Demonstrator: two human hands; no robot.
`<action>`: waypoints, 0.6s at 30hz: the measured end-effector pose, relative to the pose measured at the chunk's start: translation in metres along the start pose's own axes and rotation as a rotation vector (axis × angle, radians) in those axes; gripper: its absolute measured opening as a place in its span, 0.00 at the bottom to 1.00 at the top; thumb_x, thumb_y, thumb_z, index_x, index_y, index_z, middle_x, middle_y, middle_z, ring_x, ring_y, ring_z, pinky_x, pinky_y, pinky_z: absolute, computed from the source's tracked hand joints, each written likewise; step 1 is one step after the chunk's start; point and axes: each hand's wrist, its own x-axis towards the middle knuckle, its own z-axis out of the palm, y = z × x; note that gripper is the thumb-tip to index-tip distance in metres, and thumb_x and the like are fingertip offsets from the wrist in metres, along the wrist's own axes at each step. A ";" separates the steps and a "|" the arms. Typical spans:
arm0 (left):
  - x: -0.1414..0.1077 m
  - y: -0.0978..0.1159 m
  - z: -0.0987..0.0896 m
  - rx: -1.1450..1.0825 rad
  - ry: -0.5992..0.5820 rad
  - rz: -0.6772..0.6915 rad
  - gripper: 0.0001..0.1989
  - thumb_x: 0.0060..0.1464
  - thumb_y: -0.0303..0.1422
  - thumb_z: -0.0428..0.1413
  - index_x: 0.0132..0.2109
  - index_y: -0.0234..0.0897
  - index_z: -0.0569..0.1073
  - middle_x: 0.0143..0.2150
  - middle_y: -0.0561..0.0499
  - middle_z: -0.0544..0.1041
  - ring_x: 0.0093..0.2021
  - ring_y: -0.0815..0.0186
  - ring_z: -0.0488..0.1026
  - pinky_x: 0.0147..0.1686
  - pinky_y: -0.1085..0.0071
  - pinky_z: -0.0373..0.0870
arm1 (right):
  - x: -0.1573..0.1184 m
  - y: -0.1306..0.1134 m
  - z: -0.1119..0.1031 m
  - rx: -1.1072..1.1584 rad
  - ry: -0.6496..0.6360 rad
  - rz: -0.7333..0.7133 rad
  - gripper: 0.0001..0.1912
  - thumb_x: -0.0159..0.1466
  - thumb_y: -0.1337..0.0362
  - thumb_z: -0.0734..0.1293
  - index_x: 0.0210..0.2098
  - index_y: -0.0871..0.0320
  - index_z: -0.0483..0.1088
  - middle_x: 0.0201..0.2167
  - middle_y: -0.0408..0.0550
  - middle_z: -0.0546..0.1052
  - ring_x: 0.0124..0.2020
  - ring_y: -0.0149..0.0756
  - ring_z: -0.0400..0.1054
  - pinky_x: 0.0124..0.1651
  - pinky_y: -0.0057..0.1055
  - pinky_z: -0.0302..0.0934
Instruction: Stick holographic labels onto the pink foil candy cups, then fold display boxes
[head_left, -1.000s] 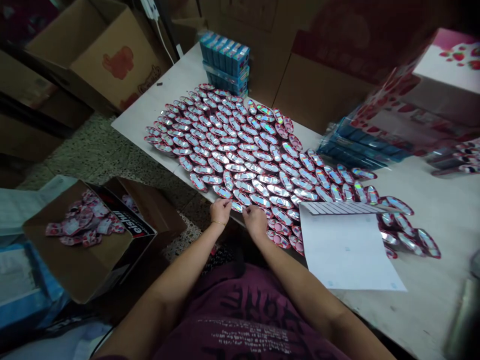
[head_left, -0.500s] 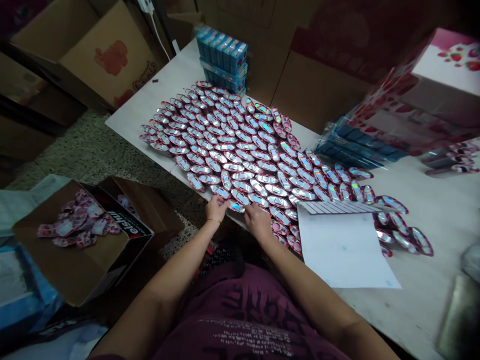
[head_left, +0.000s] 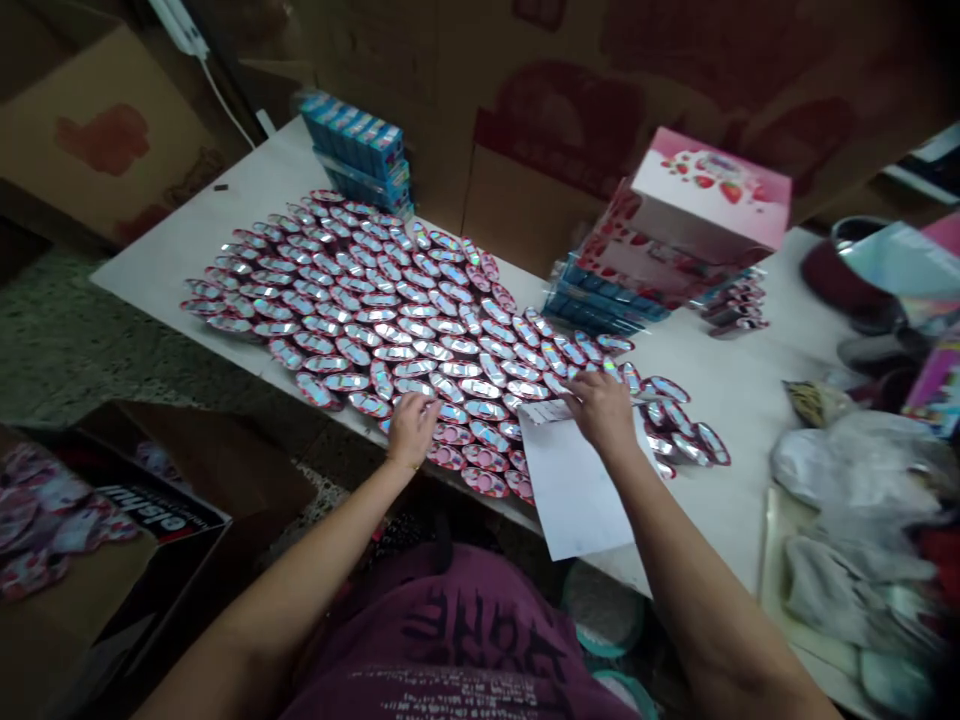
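1 left hand point(head_left: 412, 430), loosely curled, touches shiny oval packs point(head_left: 432, 349) spread towards its 12 o'clock, any hold unclear; 1 right hand point(head_left: 602, 405), fingers bent, meets 1 white sheet point(head_left: 579, 492) at its 7 o'clock, grip indiscernible.

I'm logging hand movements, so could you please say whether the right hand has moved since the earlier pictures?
Yes: the right hand has moved rightward, closer to the strawberry-printed box, and is now at the far edge of the white sheet.
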 end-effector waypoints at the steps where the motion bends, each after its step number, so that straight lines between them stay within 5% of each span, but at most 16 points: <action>1: 0.008 0.022 0.013 0.005 -0.053 0.093 0.13 0.56 0.40 0.46 0.39 0.39 0.71 0.41 0.48 0.73 0.44 0.64 0.68 0.46 0.69 0.61 | -0.010 0.022 -0.003 0.017 -0.044 0.013 0.10 0.60 0.61 0.61 0.33 0.56 0.74 0.33 0.51 0.73 0.34 0.37 0.64 0.37 0.34 0.55; 4: 0.027 0.086 0.065 0.111 -0.325 0.262 0.16 0.54 0.41 0.48 0.44 0.39 0.71 0.44 0.46 0.73 0.46 0.59 0.67 0.48 0.64 0.59 | -0.050 0.054 0.004 0.063 -0.134 0.044 0.09 0.59 0.62 0.63 0.32 0.57 0.74 0.35 0.52 0.73 0.33 0.37 0.65 0.37 0.33 0.59; 8: 0.029 0.139 0.142 0.296 -0.620 0.331 0.23 0.46 0.43 0.56 0.48 0.37 0.68 0.48 0.42 0.70 0.49 0.53 0.64 0.46 0.59 0.59 | -0.095 0.049 0.024 0.150 -0.197 0.148 0.11 0.60 0.67 0.60 0.39 0.56 0.72 0.43 0.51 0.72 0.43 0.39 0.65 0.45 0.37 0.61; 12: 0.015 0.146 0.185 0.395 -0.614 0.290 0.21 0.43 0.37 0.60 0.46 0.39 0.69 0.46 0.44 0.69 0.49 0.53 0.62 0.46 0.59 0.57 | -0.101 0.070 0.022 0.225 -0.196 0.204 0.14 0.62 0.67 0.57 0.41 0.56 0.72 0.43 0.50 0.72 0.44 0.37 0.64 0.46 0.33 0.61; 15: 0.007 0.139 0.194 0.370 -0.580 0.299 0.19 0.44 0.34 0.59 0.45 0.42 0.69 0.45 0.47 0.68 0.49 0.55 0.61 0.46 0.60 0.56 | -0.085 0.115 0.014 0.066 -0.059 0.287 0.17 0.62 0.68 0.56 0.47 0.58 0.69 0.44 0.53 0.70 0.44 0.40 0.62 0.46 0.36 0.59; 18: 0.002 0.134 0.195 0.350 -0.549 0.287 0.18 0.46 0.33 0.58 0.46 0.44 0.68 0.45 0.49 0.68 0.49 0.58 0.59 0.45 0.62 0.55 | -0.066 0.160 0.014 -0.066 -0.121 0.205 0.18 0.60 0.68 0.59 0.49 0.54 0.68 0.45 0.53 0.69 0.43 0.42 0.61 0.45 0.37 0.58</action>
